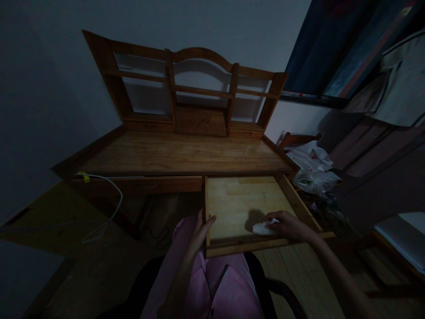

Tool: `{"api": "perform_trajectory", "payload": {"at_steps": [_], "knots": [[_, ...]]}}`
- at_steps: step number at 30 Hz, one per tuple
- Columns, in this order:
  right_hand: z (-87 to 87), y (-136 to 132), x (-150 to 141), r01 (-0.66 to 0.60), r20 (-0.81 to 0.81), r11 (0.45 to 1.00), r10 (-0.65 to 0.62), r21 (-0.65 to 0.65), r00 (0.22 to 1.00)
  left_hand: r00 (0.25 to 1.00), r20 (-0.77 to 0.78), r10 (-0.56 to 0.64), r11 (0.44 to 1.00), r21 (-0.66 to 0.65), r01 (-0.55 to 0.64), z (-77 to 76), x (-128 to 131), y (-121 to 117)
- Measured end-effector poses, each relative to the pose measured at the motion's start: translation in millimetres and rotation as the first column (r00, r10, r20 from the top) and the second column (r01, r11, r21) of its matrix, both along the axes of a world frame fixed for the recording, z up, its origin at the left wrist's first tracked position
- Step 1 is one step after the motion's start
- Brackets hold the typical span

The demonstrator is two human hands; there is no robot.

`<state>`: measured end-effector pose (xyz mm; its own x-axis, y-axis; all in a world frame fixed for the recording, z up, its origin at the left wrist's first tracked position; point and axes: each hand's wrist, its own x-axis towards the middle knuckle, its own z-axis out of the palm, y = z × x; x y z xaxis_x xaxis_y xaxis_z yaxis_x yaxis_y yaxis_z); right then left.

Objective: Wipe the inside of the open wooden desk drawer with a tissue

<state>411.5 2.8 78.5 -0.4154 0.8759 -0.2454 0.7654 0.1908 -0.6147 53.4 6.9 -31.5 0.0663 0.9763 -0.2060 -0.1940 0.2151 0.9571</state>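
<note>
A wooden desk [179, 153] with an open-backed shelf unit stands in front of me. Its right drawer [239, 201] is pulled out and shows a bare pale wooden bottom. My right hand [290, 225] is inside the drawer near its front edge, fingers closed over a small white cloth [262, 228] pressed on the drawer bottom. My left hand [201, 230] rests against the drawer's left side wall, thumb hooked over the rim and fingers outside it. My lap in pink clothing [215, 283] is below the drawer.
A white cable [111, 204] hangs from the desk's left front edge to the floor. Crumpled plastic bags [314, 170] lie on a chair to the right of the desk. A black chair armrest [282, 292] is by my right side. The room is dim.
</note>
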Motion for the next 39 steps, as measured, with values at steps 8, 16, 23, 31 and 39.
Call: {"api": "perform_trajectory", "payload": {"at_steps": [8,16,23,31,39], "knots": [[-12.6,-6,-8,-0.001,-0.097,0.988,-0.015,-0.157,0.995,1.000,0.025,-0.015,0.998,0.069,0.013,-5.4,-2,0],[-2.5,-2,-3,0.189,-0.120,0.917,-0.156,0.352,0.980,1.000,0.001,-0.004,0.998,0.062,0.004,-7.3,-1,3],[0.4,-8,6,0.110,0.027,0.965,-0.120,0.238,0.992,1.000,0.013,-0.007,1.000,0.030,0.006,-8.0,-1,4],[-12.3,-13,-5,-0.043,-0.038,0.998,0.041,-0.054,0.998,1.000,0.005,-0.003,0.999,0.032,0.002,-10.2,-2,5],[-13.5,-7,-18,-0.058,-0.071,0.997,0.061,0.044,0.996,1.000,0.017,0.002,0.999,0.035,-0.003,-9.2,-1,5]]}}
